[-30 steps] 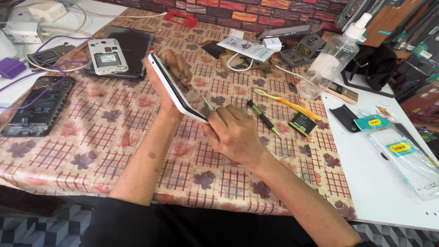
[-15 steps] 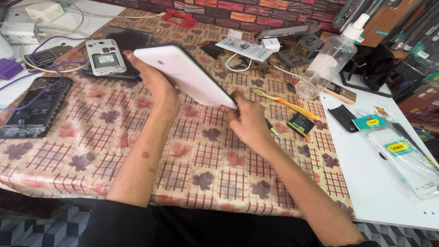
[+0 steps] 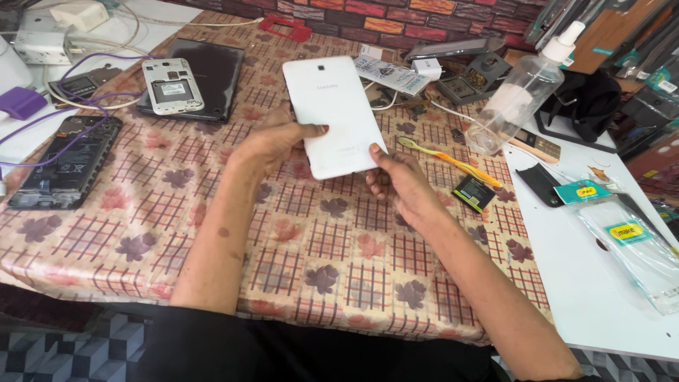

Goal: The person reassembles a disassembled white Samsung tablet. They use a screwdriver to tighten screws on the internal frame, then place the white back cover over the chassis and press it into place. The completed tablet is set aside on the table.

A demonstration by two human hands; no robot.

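A flat white rectangular tablet point(image 3: 334, 115) with a small camera lens near its top edge was held back-side up above the table, tilted slightly, between both hands. The left hand point(image 3: 272, 145) gripped its left long edge, thumb closed over the back, while the right hand point(image 3: 399, 182) pinched the lower right corner, fingers curled under it.

Beneath lay one tablecloth point(image 3: 212, 240) of glossy plastic, checked in red and printed with brown leaves. Just right of the tablet lay one yellow and orange toothbrush point(image 3: 453, 161), and near it one small black battery point(image 3: 475, 193). One clear plastic spray bottle point(image 3: 520, 95) with a white nozzle stood further right.

To the left, three opened devices were visible: one white phone frame point(image 3: 172, 85) resting on one dark flat tablet point(image 3: 212, 74), and one black phone with exposed insides point(image 3: 67, 161). Two clear packaged covers point(image 3: 622, 240) lay on the white table point(image 3: 587, 297) at right.
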